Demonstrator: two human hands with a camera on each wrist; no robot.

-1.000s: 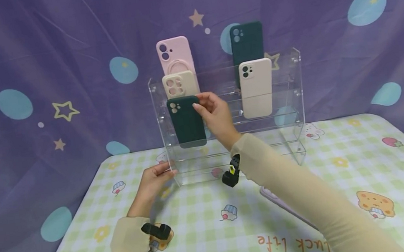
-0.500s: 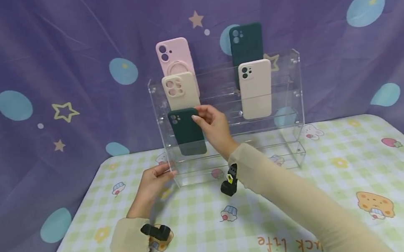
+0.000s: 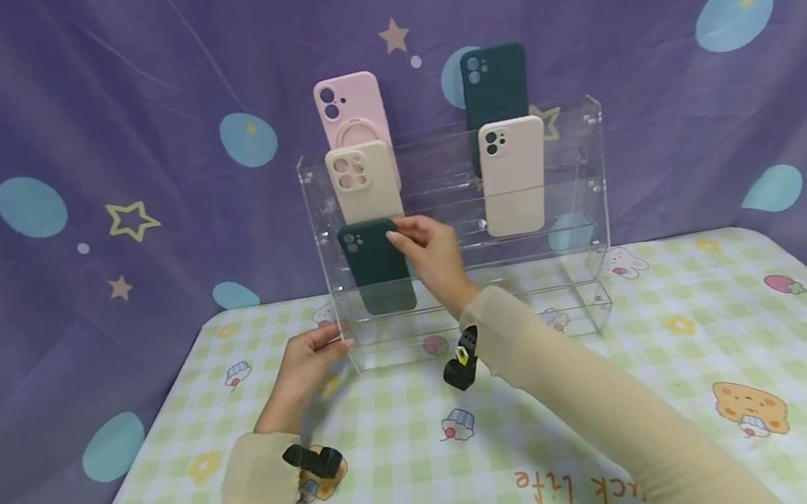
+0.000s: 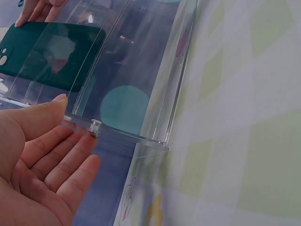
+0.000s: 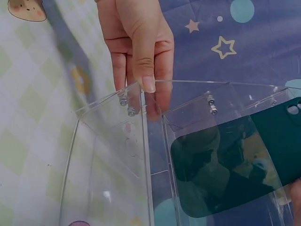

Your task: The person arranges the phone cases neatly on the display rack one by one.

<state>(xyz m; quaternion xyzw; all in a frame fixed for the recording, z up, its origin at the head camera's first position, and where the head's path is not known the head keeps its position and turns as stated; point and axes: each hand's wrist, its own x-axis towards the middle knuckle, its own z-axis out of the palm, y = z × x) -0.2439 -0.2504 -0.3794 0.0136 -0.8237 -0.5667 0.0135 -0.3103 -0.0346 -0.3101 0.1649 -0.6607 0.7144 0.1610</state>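
A dark green phone case (image 3: 379, 268) leans in a lower tier of the clear acrylic display stand (image 3: 598, 211), at its left end. My right hand (image 3: 434, 256) pinches the case's upper right edge, thumb in front. The lower part of the case (image 4: 61, 56) shows through the clear front panel in the left wrist view. My left hand (image 3: 306, 365) grips the stand's left side panel near the bottom. In the right wrist view, that hand (image 5: 141, 52) has its thumb on one side of the panel and fingers on the other.
Behind the held case stand a cream case (image 3: 368, 185) and a pink case (image 3: 351, 103) with a ring. To the right are a white case (image 3: 513, 180) and another green case (image 3: 496, 85). A checkered cloth (image 3: 402, 487) covers the table before a purple curtain (image 3: 148, 81).
My right hand has lowered the dark green case into the tier, baring more of the cream case behind it. My left hand stays on the side panel.
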